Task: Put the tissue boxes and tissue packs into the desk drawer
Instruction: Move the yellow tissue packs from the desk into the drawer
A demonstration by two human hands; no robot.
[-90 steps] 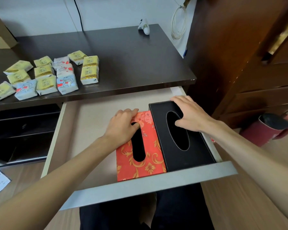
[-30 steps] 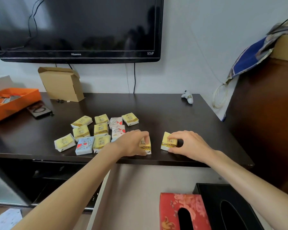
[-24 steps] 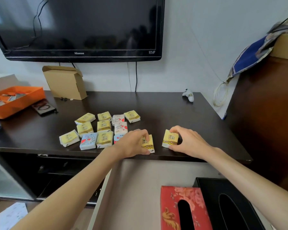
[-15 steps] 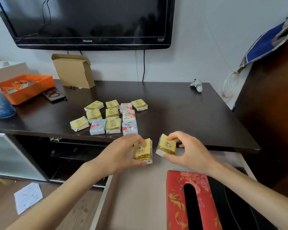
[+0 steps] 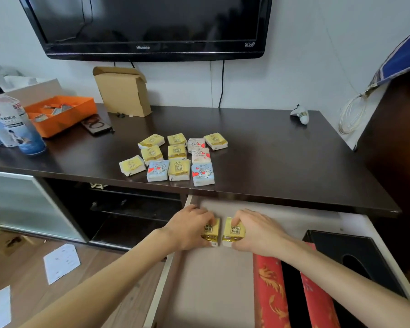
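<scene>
The desk drawer [image 5: 218, 287] is pulled out below the dark desk top [image 5: 282, 159]. My left hand [image 5: 189, 227] grips a yellow tissue pack [image 5: 211, 232] and my right hand [image 5: 258, 230] grips a second yellow tissue pack [image 5: 232, 232]; both packs sit side by side low over the drawer floor near its back left. A red floral tissue box [image 5: 270, 294] and a black tissue box [image 5: 355, 259] lie in the drawer's right half. Several yellow, blue and white tissue packs [image 5: 178, 157] remain grouped on the desk top.
An orange tray [image 5: 59, 113], water bottles [image 5: 17, 124], a phone [image 5: 97, 124] and a cardboard box [image 5: 123, 91] stand at the desk's back left. A small white device [image 5: 301, 113] lies back right. A dark wooden cabinet [image 5: 398, 143] flanks the right. Papers [image 5: 60, 262] lie on the floor.
Both hands picked a yellow pack each off the desk's front edge and carried them down into the open drawer, side by side. Earlier still, they were seating the two tissue boxes.
</scene>
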